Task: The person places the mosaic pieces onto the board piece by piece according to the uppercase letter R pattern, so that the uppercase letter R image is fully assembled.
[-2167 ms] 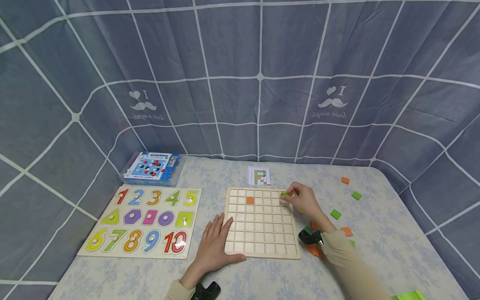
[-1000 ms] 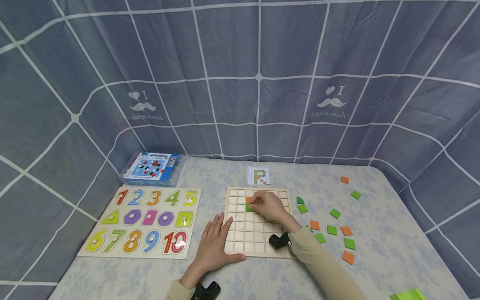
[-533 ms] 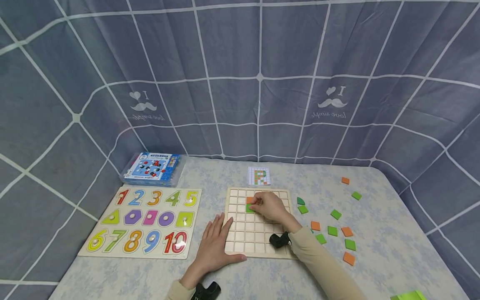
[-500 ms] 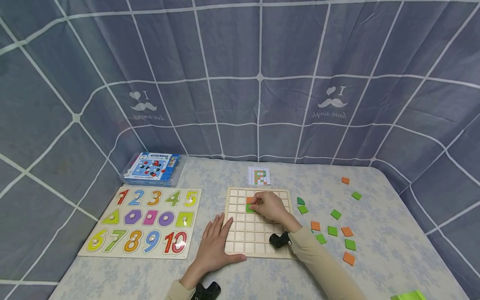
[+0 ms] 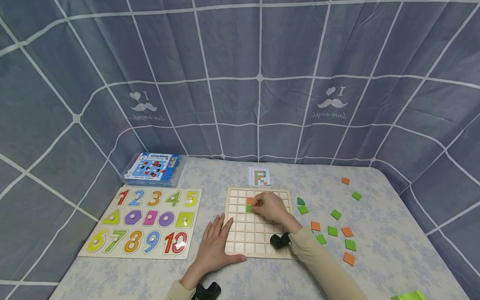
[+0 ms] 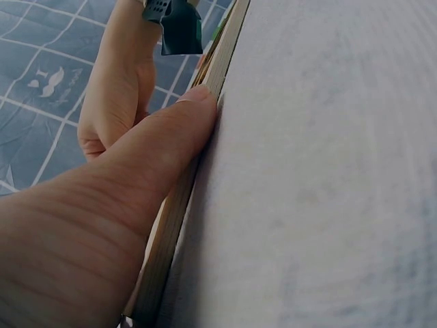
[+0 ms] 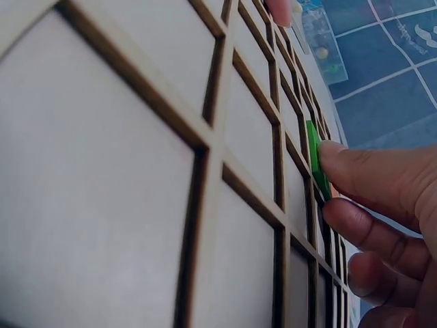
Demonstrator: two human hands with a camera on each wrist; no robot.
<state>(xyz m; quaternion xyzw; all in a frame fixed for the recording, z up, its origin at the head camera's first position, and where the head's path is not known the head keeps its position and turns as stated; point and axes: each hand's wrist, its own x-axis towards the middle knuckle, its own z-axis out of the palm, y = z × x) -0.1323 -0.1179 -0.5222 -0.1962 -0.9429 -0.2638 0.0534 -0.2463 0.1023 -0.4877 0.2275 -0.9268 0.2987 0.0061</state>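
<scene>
A wooden grid board [image 5: 258, 255] lies on the table. My left hand [image 5: 215, 246] rests at its left side, fingers spread and straight; in the left wrist view the thumb [image 6: 153, 140] presses along the board's edge. Over the upper part of the grid, my right hand [image 5: 271, 206] pinches a green square tile [image 5: 249, 208], just below an orange tile [image 5: 250, 201] that sits in a cell. Up close, the green tile [image 7: 316, 157] is tilted at its cell, with thumb and forefinger on it.
Right of the board lie several loose green tiles [image 5: 332, 231] and orange tiles [image 5: 348, 258], plus a dark green rounded piece [image 5: 301, 201]. Behind stands a pattern card [image 5: 258, 176]. A number puzzle [image 5: 140, 221] and a boxed set [image 5: 151, 168] are at left.
My right hand has carried the green tile leftward from the board's upper right edge to below the orange tile. Over the last second it has hardly moved. The left hand has stayed put.
</scene>
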